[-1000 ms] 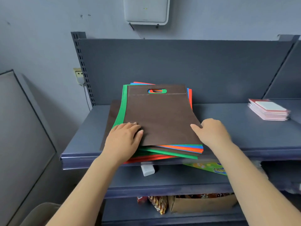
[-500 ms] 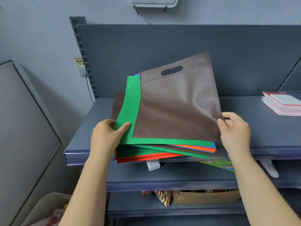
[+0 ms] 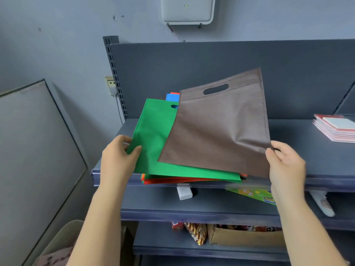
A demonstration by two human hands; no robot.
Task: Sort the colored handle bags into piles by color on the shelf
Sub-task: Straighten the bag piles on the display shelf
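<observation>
Under the brown bag (image 3: 217, 131) most of the pile (image 3: 192, 178) disappears: I only catch thin orange and green edges at the shelf lip and a blue corner (image 3: 172, 96) with a sliver of red poking out at twelve o'clock of the green bag (image 3: 153, 143). How many bags lie below, I can't count. My right hand (image 3: 286, 166) pinches the brown bag's near right corner, thumb on top, fingers curled behind, and the bag stands lifted and tilted, its far edge up in the air, its slot handle at the top. My left hand (image 3: 117, 160) grips the green bag's left edge, thumb pressed on the face, fingers tucked beneath it. That green bag lies flat on top of the pile, its own cut-out handle half covered by the brown one.

Everything sits on the dark blue-grey metal shelf (image 3: 317, 162), with a matching back panel and a slotted upright at eleven o'clock. At three o'clock a stack of pink and red booklets (image 3: 336, 129) is cut off by the frame. A white box (image 3: 187, 10) hangs on the pale wall at twelve o'clock, its top cropped. On the lower shelf, a white block (image 3: 184, 193) and a green printed packet (image 3: 255, 194), partly behind my wrist; lower still a cardboard box (image 3: 244, 237) and snack wrappers, too dim to read.

Both bags look like non-woven fabric, matte and faintly fibrous, with stitched seams along the sides; the brown one creases softly near my pinch.
</observation>
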